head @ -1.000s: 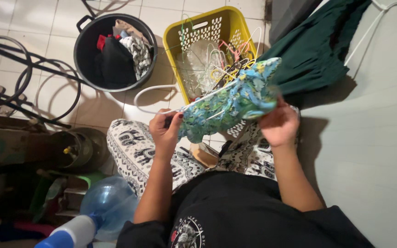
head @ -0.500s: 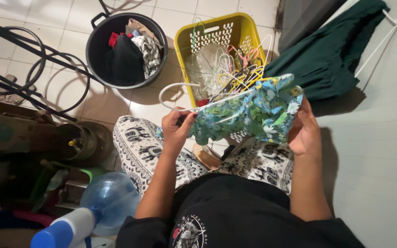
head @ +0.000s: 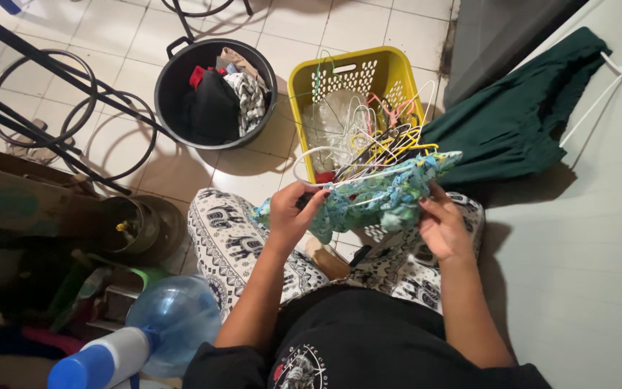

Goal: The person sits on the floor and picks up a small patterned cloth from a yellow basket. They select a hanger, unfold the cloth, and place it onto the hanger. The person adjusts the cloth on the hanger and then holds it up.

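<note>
Two bare hands hold a bunched blue-green patterned cloth (head: 376,198) stretched between them above the person's lap. The left hand (head: 293,216) is curled shut around the cloth's left end, fingers wrapped over the top edge, forearm sloping up from the body. The right hand (head: 442,227) clasps the right part of the cloth from below and behind, fingers bent onto the fabric, thumb side toward the body. A white wire hanger (head: 318,162) runs along the cloth's upper edge, its loop just above the left hand. Just beyond the held cloth stands a yellow basket (head: 390,68) filled with tangled hangers and clear plastic. Farther past the left hand, a black bucket (head: 174,79) holds crumpled clothes. Beyond the right hand lies a dark green garment (head: 527,119).
</note>
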